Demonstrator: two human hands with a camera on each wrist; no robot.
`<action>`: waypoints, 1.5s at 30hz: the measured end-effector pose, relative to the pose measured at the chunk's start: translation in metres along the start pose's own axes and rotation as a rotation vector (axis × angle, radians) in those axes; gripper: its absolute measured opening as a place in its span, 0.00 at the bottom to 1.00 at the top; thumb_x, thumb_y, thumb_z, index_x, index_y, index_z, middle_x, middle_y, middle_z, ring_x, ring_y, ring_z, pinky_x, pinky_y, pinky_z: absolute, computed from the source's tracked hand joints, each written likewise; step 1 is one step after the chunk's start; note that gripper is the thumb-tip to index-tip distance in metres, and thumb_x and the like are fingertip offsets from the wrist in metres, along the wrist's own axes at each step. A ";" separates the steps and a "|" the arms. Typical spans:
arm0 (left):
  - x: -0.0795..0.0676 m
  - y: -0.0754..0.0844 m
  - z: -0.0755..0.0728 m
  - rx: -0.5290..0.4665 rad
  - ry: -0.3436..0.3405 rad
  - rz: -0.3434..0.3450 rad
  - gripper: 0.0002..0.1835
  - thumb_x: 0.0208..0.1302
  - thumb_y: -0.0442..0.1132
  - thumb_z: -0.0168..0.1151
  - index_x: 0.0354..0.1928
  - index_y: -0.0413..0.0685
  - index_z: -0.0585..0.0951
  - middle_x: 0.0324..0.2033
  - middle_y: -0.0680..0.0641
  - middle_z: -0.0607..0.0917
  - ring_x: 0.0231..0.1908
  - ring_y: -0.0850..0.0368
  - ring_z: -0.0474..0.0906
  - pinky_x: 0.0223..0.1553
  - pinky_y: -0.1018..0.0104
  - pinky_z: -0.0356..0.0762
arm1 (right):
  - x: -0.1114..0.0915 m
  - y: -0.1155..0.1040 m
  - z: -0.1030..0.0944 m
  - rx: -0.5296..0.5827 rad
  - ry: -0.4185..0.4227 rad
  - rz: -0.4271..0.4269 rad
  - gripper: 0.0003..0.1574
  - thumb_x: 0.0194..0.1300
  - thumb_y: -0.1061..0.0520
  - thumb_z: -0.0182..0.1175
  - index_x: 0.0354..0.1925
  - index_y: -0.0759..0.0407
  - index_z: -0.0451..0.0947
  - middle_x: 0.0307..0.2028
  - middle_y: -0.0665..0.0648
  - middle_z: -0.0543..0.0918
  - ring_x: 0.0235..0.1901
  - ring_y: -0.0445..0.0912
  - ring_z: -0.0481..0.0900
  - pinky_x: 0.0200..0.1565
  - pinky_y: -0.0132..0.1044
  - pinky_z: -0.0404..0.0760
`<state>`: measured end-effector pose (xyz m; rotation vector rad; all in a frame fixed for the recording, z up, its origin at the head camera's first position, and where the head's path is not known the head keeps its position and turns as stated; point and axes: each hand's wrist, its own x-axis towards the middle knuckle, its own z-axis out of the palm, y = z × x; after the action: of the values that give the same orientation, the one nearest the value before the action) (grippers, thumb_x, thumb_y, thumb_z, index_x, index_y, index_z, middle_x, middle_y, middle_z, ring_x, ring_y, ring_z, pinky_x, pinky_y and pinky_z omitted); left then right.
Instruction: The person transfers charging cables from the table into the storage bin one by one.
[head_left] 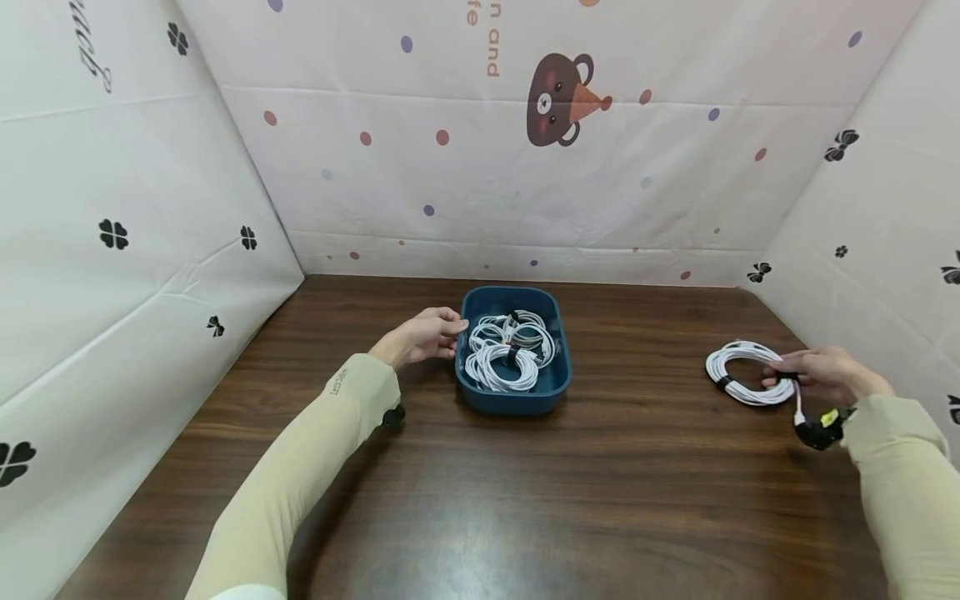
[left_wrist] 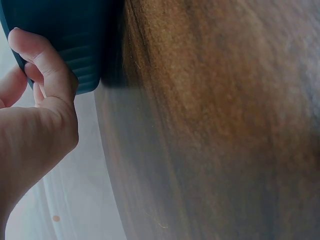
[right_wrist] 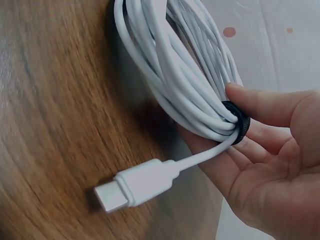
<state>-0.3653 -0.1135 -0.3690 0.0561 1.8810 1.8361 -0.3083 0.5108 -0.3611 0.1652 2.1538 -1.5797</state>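
A dark blue plastic bin [head_left: 512, 403] stands on the brown table, with several coiled white cables [head_left: 501, 368] inside. My left hand [head_left: 429, 336] grips the bin's left rim between thumb and fingers; the left wrist view shows the hand [left_wrist: 55, 95] at the bin's wall [left_wrist: 85, 55]. Far to the right, my right hand [head_left: 825, 372] holds a coiled white USB cable [head_left: 738, 392] close over the table. The right wrist view shows thumb and fingers around the coil [right_wrist: 175, 75] near a black strap [right_wrist: 241, 122], its white plug [right_wrist: 145, 182] hanging loose.
Printed white sheets surround the table: a back wall [head_left: 420, 175], a left wall [head_left: 97, 325] and a right wall [head_left: 862, 250] close beside the right hand. The brown wood tabletop [head_left: 600, 500] stretches between the bin and the held cable.
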 end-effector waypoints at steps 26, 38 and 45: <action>0.001 0.000 0.001 -0.004 0.023 -0.011 0.04 0.71 0.38 0.55 0.40 0.49 0.70 0.28 0.49 0.75 0.30 0.53 0.70 0.30 0.67 0.78 | 0.009 -0.014 0.014 0.113 -0.059 -0.066 0.14 0.75 0.64 0.45 0.37 0.57 0.77 0.34 0.55 0.88 0.36 0.44 0.88 0.40 0.31 0.83; 0.000 0.000 0.001 -0.006 0.024 -0.007 0.04 0.71 0.38 0.54 0.41 0.48 0.70 0.28 0.49 0.74 0.29 0.53 0.70 0.29 0.67 0.78 | 0.010 -0.027 0.023 0.114 -0.079 -0.098 0.12 0.74 0.64 0.45 0.39 0.58 0.76 0.35 0.54 0.88 0.37 0.43 0.88 0.41 0.31 0.84; 0.000 -0.001 0.001 -0.004 0.013 -0.002 0.04 0.71 0.38 0.54 0.41 0.48 0.70 0.28 0.49 0.74 0.27 0.55 0.71 0.29 0.68 0.78 | 0.011 -0.033 0.026 0.227 -0.177 -0.142 0.18 0.75 0.68 0.39 0.40 0.62 0.77 0.36 0.58 0.88 0.38 0.46 0.88 0.42 0.32 0.84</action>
<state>-0.3648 -0.1121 -0.3697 0.0415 1.8857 1.8426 -0.3224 0.4738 -0.3430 -0.0563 1.8854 -1.8441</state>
